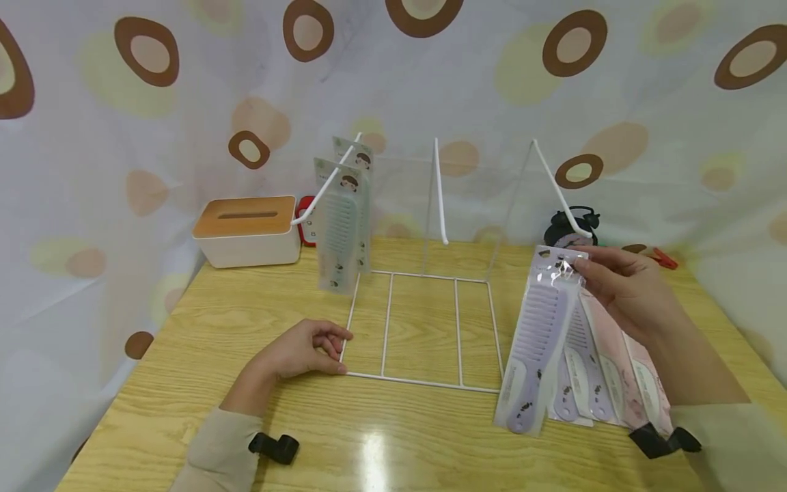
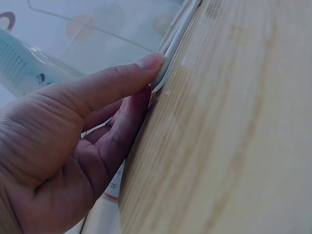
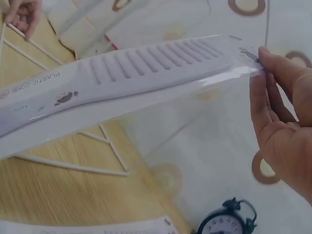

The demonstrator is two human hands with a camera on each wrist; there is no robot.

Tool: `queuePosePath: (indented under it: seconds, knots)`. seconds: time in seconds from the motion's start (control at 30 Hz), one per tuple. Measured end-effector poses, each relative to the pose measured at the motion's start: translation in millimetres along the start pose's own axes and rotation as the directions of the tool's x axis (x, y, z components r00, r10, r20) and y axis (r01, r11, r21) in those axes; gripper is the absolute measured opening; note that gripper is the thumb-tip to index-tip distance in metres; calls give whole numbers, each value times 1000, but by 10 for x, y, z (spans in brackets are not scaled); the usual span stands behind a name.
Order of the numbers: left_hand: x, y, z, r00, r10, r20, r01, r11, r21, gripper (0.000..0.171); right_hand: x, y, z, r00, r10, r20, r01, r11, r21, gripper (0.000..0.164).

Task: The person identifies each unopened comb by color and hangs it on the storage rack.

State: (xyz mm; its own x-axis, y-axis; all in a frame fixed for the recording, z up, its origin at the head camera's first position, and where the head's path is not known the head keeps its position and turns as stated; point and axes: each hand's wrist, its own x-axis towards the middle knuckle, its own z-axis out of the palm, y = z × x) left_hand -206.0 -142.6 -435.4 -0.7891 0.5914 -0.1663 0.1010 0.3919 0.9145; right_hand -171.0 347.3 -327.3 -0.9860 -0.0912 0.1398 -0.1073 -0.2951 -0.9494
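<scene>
My right hand (image 1: 633,290) pinches the top of a clear packet holding a purple comb (image 1: 536,342). In the right wrist view the comb (image 3: 156,61) stretches away from the thumb and fingers, apart from the rack's hooks. A white wire display rack (image 1: 424,383) stands on the table with several upward-sloping hooks. At the rack's near left corner, my left hand (image 1: 307,348) grips the base wire, its thumb on the wire (image 2: 171,51) in the left wrist view. Two packaged green combs (image 1: 338,225) hang from the left hook. The middle hook (image 1: 440,191) and right hook (image 1: 561,188) carry nothing.
More packaged combs, purple (image 1: 593,362) and pink (image 1: 621,369), lie fanned out on the table (image 1: 295,424) beneath my right hand. Behind stand a tissue box (image 1: 249,236), a red clock (image 1: 306,229) partly hidden by combs, and a black alarm clock (image 1: 562,229).
</scene>
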Motion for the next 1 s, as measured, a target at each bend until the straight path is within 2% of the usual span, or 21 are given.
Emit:
queuePosePath:
  seconds: [0.1, 0.17, 0.27, 0.33, 0.4, 0.47, 0.57, 0.7, 0.8, 1.0]
  knots:
    - [2, 2, -8, 1000, -1, 2, 1, 1000, 8, 58, -134, -41, 109, 992, -85, 89, 84, 996, 11, 34]
    - [2, 8, -13, 1000, -4, 3, 4, 1000, 10, 58, -209, -60, 200, 976, -155, 152, 149, 988, 47, 35]
    - [1, 23, -16, 1000, -7, 4, 7, 1000, 10, 58, -303, -66, 352, 925, -263, 274, 235, 963, 129, 37]
    - [-2, 38, -14, 1000, -7, 8, 7, 1000, 9, 58, -354, -66, 460, 889, -303, 343, 250, 949, 190, 37]
    - [-10, 53, -9, 1000, -11, 10, 11, 1000, 9, 58, -401, -79, 588, 871, -308, 383, 271, 951, 148, 38]
    - [-21, 65, -5, 1000, -12, 10, 12, 1000, 11, 57, -440, -96, 737, 873, -303, 382, 294, 952, 83, 37]
    - [-44, 67, -10, 1000, -13, 9, 13, 1000, 11, 57, -474, -144, 987, 888, -289, 358, 323, 945, -39, 38]
    - [-48, 66, -13, 1000, -12, 6, 11, 1000, 10, 57, -477, -241, 1376, 920, -307, 243, 348, 925, -150, 33]
    - [-41, 69, -9, 1000, -11, 5, 11, 1000, 10, 57, -453, -324, 1648, 942, -304, 144, 333, 906, -262, 25]
    - [-42, 50, -15, 1000, -4, 6, 4, 1000, 8, 57, -324, -376, 1901, 946, -309, 101, 325, 888, -326, 20]
